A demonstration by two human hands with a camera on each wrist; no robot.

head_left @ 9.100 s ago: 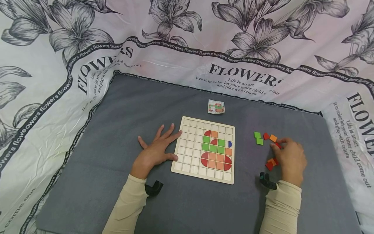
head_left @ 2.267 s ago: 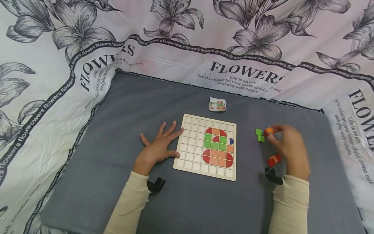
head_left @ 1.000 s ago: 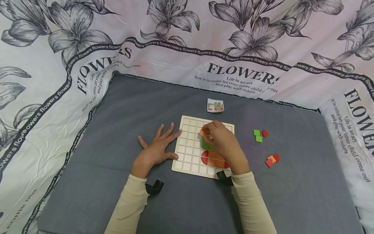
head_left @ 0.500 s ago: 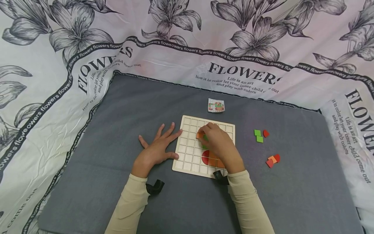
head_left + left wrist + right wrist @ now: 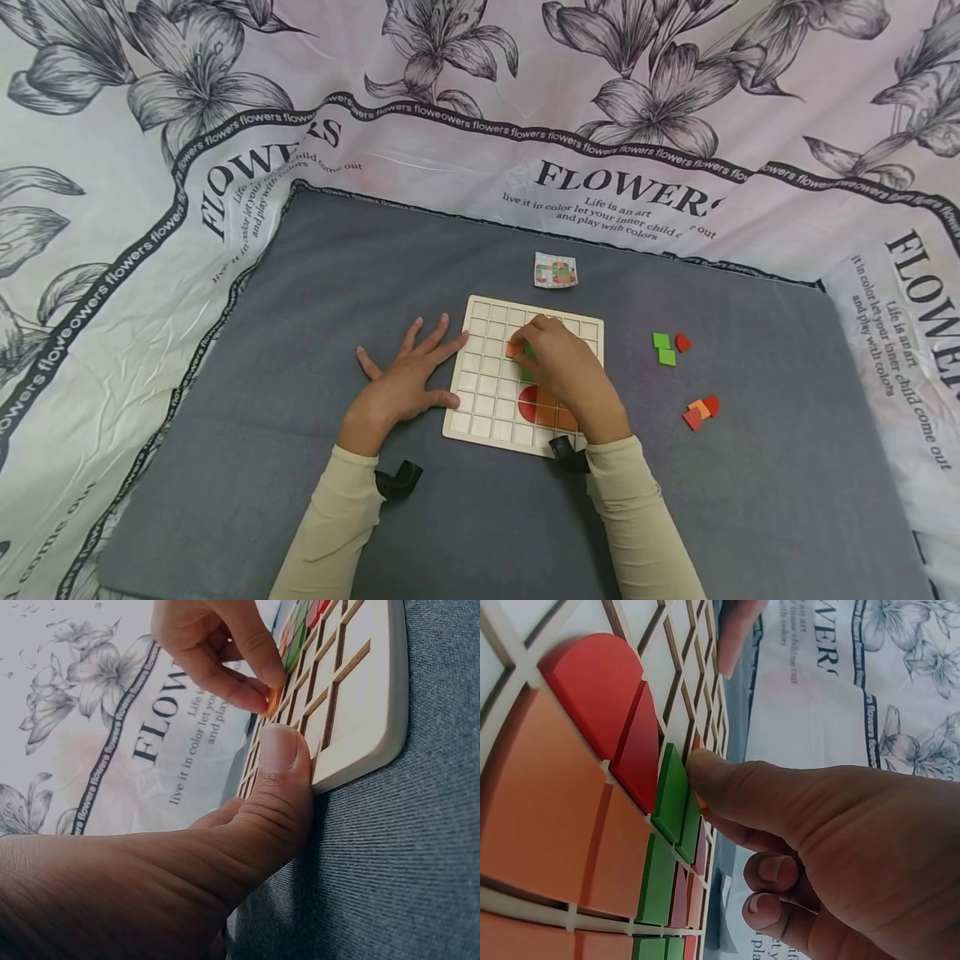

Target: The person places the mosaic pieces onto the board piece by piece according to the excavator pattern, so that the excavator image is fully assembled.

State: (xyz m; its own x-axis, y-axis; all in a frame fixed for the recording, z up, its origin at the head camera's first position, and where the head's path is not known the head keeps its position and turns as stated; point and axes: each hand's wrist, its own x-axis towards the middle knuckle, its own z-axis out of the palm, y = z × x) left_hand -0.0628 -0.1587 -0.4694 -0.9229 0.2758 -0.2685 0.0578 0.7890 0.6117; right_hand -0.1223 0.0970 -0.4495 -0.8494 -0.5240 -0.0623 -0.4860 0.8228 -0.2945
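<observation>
Orange tile [image 5: 512, 350], partly hidden, is pinched by your right hand [image 5: 564, 364] at the board [image 5: 482, 408]. Your spread left hand [image 5: 396, 392] touches its edge. Only the right wrist view shows green tiles [image 5: 669, 793] well.

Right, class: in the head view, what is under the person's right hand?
The right hand is over the wooden grid board. Green tiles, red pieces and orange tiles show beside it; it pinches a separate orange tile. What lies beneath the palm is covered.

An orange tile [image 5: 513, 350] is pinched at the pale gridded board [image 5: 484, 386].
</observation>
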